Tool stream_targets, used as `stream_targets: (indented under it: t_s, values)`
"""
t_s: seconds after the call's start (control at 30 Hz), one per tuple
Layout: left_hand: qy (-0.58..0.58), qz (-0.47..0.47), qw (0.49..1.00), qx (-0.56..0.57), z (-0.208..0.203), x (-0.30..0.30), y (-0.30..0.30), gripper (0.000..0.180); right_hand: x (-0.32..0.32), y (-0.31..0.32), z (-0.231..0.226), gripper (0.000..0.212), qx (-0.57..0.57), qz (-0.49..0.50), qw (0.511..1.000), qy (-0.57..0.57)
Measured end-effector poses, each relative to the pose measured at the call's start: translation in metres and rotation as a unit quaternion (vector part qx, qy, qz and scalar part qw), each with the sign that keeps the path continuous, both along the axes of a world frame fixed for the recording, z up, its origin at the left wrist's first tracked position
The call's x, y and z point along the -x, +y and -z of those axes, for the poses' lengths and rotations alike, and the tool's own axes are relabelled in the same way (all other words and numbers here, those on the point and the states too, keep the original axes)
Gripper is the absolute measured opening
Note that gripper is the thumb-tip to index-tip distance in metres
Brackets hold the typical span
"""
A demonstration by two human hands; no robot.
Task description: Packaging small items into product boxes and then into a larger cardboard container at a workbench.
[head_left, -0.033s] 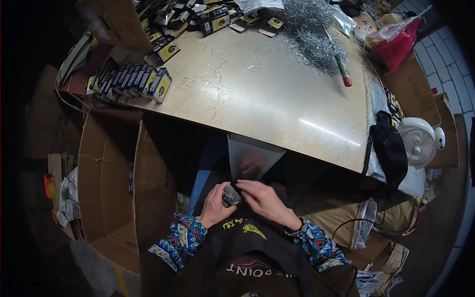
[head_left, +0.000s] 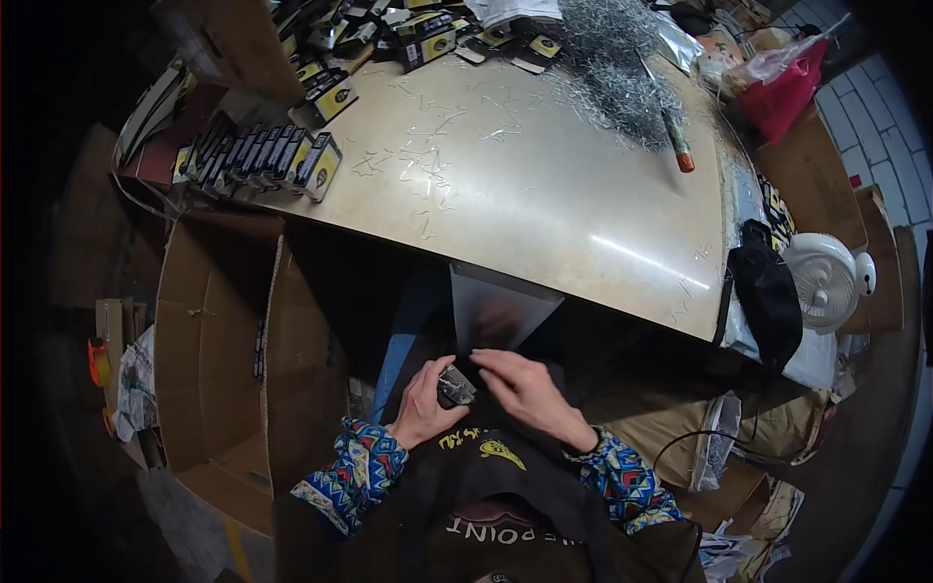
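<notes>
In front of my body, my left hand [head_left: 424,404] is wrapped round a small dark box [head_left: 457,387]. The box's upper end faces me, and thin silvery metal pieces show in it. Just right of the box is my right hand [head_left: 525,391], its fingers stretched out and slightly bent, apart from the box. I see nothing held in that hand, though its palm side is hidden. Beyond both hands, a grey metal sheet [head_left: 494,303] slopes down from the table edge.
Thin bent wires lie scattered on the table [head_left: 573,214]. At its back is a heap of wire pieces [head_left: 622,78] beside an orange-tipped rod [head_left: 684,161]. Packed small boxes [head_left: 321,167] stand in a row at left, above a large open carton [head_left: 219,360]. A white fan [head_left: 821,282] stands right.
</notes>
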State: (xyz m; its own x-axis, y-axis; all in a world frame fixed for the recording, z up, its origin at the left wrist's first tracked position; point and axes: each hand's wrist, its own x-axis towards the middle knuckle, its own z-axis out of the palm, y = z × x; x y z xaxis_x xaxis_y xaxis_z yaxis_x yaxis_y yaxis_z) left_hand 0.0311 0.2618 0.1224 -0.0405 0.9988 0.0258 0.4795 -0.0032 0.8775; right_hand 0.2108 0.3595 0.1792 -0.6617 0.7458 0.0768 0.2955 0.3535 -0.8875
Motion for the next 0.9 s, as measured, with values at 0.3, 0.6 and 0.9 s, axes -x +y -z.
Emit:
stream_targets:
  t_s: [0.3, 0.6, 0.9]
  values:
    - [-0.036, -0.035, 0.996, -0.068, -0.021, -0.009, 0.043, 0.087, 0.006, 0.026, -0.042, 0.020, -0.037, 0.033, 0.999, -0.014]
    - [0.103, -0.027, 0.983, -0.147, -0.052, -0.016, 0.076, 0.097, -0.006, 0.069, -0.048, 0.011, -0.073, 0.208, 0.973, -0.067]
    - [-0.032, -0.081, 0.993, -0.081, -0.063, -0.018, 0.097, 0.073, -0.001, 0.070, -0.056, 0.033, -0.127, 0.079, 0.986, 0.072]
